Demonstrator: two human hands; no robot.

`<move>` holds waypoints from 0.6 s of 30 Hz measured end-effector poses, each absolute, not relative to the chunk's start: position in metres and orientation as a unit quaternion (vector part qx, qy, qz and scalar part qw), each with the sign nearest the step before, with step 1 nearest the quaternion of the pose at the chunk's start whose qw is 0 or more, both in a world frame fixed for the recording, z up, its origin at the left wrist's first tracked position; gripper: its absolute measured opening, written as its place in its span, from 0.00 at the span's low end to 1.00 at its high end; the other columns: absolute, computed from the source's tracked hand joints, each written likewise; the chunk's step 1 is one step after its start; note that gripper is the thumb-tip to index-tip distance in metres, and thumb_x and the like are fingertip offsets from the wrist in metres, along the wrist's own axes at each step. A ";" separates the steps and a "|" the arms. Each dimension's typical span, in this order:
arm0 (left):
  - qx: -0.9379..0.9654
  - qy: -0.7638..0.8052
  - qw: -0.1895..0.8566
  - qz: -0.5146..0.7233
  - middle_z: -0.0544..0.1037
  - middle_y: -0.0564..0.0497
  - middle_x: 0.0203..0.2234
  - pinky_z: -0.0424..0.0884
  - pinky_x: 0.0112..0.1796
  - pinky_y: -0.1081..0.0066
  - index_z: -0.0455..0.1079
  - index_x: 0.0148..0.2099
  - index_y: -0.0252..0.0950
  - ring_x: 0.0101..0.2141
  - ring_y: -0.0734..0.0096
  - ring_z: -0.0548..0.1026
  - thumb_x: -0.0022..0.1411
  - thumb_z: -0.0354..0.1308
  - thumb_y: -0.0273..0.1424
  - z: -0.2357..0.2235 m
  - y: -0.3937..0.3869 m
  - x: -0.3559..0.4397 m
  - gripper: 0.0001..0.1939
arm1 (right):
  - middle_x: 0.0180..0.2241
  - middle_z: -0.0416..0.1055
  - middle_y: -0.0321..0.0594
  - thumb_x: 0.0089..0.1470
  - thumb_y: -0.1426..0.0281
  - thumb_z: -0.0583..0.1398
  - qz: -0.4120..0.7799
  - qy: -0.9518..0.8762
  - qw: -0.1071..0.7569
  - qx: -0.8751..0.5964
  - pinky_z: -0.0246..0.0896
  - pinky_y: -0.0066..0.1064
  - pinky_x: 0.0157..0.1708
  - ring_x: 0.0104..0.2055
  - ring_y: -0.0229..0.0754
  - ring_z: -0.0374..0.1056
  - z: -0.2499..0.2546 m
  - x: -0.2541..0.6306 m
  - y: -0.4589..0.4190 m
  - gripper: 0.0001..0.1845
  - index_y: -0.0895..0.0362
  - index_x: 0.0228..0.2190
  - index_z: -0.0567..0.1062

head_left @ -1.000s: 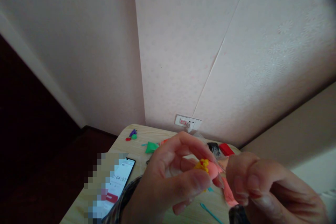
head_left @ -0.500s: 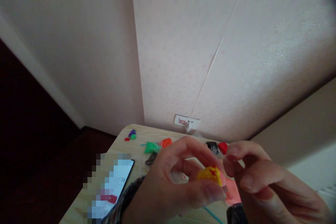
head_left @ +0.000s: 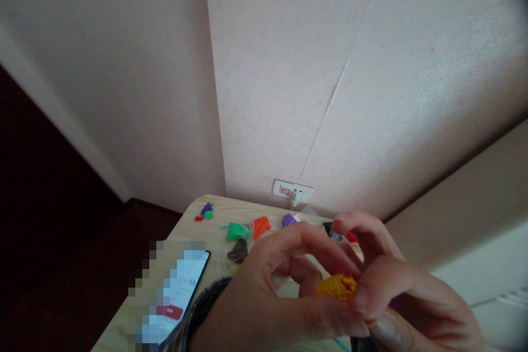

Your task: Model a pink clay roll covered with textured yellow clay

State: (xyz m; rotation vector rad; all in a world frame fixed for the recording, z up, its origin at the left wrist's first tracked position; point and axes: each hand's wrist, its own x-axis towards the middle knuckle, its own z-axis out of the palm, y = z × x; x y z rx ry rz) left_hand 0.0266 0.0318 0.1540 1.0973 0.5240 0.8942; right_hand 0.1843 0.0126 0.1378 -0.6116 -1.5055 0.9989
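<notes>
A small yellow lump of modelling clay (head_left: 333,287), bumpy and with a red patch at its right end, is held between the thumb and fingers of my left hand (head_left: 276,291). My right hand (head_left: 412,297) is up against that red end, its index finger and thumb closed in a pinch there. The other right fingers are curled above, off the clay. The lump's right tip is hidden behind the right fingertips.
On the wooden table (head_left: 218,204) lie clay packets: green (head_left: 238,231), orange (head_left: 261,227), purple (head_left: 289,220), brown (head_left: 238,252) and black (head_left: 330,229). Small purple, green and red clay shapes (head_left: 207,210) sit in the far left corner. A phone (head_left: 181,291) lies left. A wall socket (head_left: 292,191) is behind.
My right hand has moved left and its fingertips now meet the clay's red end. The yellow clay has shifted slightly down and right. The purple packet has come into view.
</notes>
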 end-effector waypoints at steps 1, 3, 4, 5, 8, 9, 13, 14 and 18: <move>0.496 0.238 0.730 0.406 0.78 0.55 0.36 0.54 0.24 0.79 0.72 0.33 0.36 0.22 0.85 0.62 0.48 0.71 0.29 0.154 0.032 0.026 0.12 | 0.50 0.69 0.30 0.56 0.65 0.64 0.430 -0.641 0.579 -0.263 0.71 0.22 0.39 0.43 0.36 0.70 0.138 0.184 0.014 0.05 0.42 0.34 0.80; 0.494 0.236 0.728 0.413 0.78 0.55 0.37 0.54 0.23 0.79 0.72 0.34 0.36 0.22 0.85 0.61 0.49 0.71 0.29 0.153 0.032 0.026 0.12 | 0.50 0.69 0.30 0.56 0.66 0.64 0.431 -0.636 0.581 -0.269 0.71 0.23 0.39 0.45 0.37 0.70 0.138 0.183 0.017 0.05 0.42 0.34 0.80; 0.495 0.234 0.724 0.420 0.78 0.55 0.37 0.54 0.23 0.79 0.72 0.35 0.36 0.22 0.85 0.61 0.49 0.71 0.30 0.153 0.031 0.025 0.12 | 0.49 0.70 0.31 0.55 0.66 0.64 0.431 -0.636 0.580 -0.273 0.71 0.23 0.39 0.46 0.38 0.70 0.138 0.183 0.018 0.05 0.42 0.34 0.80; 0.497 0.228 0.723 0.423 0.78 0.55 0.36 0.54 0.23 0.79 0.72 0.35 0.37 0.21 0.85 0.61 0.49 0.71 0.29 0.152 0.031 0.025 0.12 | 0.49 0.71 0.32 0.55 0.66 0.64 0.430 -0.640 0.576 -0.272 0.71 0.24 0.40 0.47 0.39 0.70 0.138 0.183 0.020 0.06 0.42 0.35 0.80; 0.494 0.233 0.712 0.441 0.77 0.57 0.33 0.55 0.23 0.78 0.72 0.34 0.37 0.21 0.84 0.62 0.48 0.71 0.27 0.151 0.029 0.024 0.11 | 0.42 0.75 0.35 0.54 0.66 0.65 0.429 -0.655 0.558 -0.274 0.68 0.36 0.52 0.54 0.46 0.69 0.139 0.186 0.020 0.07 0.42 0.37 0.78; 0.498 0.238 0.707 0.443 0.76 0.58 0.30 0.55 0.24 0.78 0.72 0.33 0.37 0.22 0.83 0.62 0.47 0.71 0.26 0.151 0.028 0.024 0.12 | 0.41 0.75 0.36 0.54 0.66 0.65 0.431 -0.656 0.556 -0.274 0.66 0.41 0.55 0.55 0.48 0.68 0.139 0.187 0.019 0.08 0.42 0.37 0.78; 0.515 0.269 0.691 0.430 0.71 0.60 0.23 0.57 0.25 0.77 0.71 0.31 0.38 0.23 0.79 0.63 0.46 0.71 0.27 0.158 0.027 0.023 0.12 | 0.47 0.72 0.41 0.54 0.67 0.64 0.435 -0.642 0.569 -0.273 0.73 0.42 0.46 0.50 0.51 0.73 0.142 0.187 0.015 0.08 0.45 0.38 0.77; 0.520 0.277 0.686 0.428 0.71 0.60 0.23 0.57 0.25 0.76 0.71 0.31 0.38 0.23 0.79 0.62 0.46 0.71 0.28 0.159 0.027 0.023 0.12 | 0.48 0.72 0.42 0.54 0.67 0.64 0.431 -0.642 0.571 -0.275 0.74 0.41 0.45 0.49 0.51 0.74 0.142 0.187 0.015 0.07 0.46 0.37 0.77; 0.546 0.293 0.660 0.425 0.68 0.61 0.22 0.57 0.27 0.75 0.71 0.30 0.38 0.23 0.79 0.61 0.48 0.71 0.31 0.162 0.028 0.020 0.11 | 0.46 0.73 0.42 0.53 0.67 0.65 0.424 -0.650 0.566 -0.279 0.75 0.37 0.39 0.49 0.51 0.74 0.143 0.187 0.019 0.06 0.47 0.36 0.77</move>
